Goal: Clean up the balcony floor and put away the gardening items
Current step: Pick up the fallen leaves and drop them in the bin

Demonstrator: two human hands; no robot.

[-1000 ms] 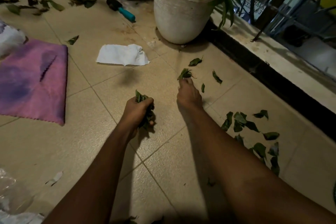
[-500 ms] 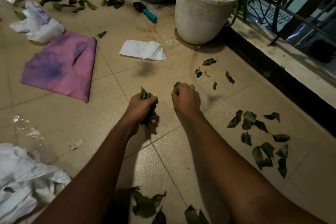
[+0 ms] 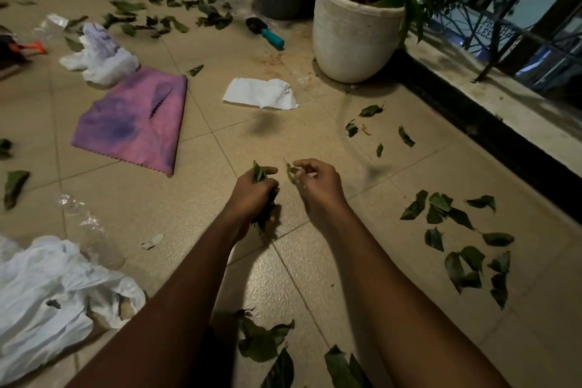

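Note:
My left hand [image 3: 252, 195] grips a bunch of green leaves [image 3: 266, 214] above the tiled floor [image 3: 195, 208]; leaf tips stick out above and below the fist. Right beside it, my right hand [image 3: 318, 186] pinches a single small leaf [image 3: 291, 171] between its curled fingers. Loose leaves lie scattered to the right [image 3: 463, 239], a few ahead [image 3: 371, 110], several more at my feet [image 3: 261, 340] and many at the back left [image 3: 176, 19].
A white plant pot [image 3: 352, 31] stands ahead right, a teal-handled trowel [image 3: 267, 35] beside it. A white paper towel [image 3: 261, 94], a purple cloth [image 3: 135, 123], white crumpled plastic [image 3: 97, 57] and a white bag [image 3: 47, 293] lie on the left. A raised ledge with railing [image 3: 504, 98] runs along the right.
My right hand lifted a leaf off the floor ahead and drew it back beside the left hand. The view tilted up, showing more of the balcony's back.

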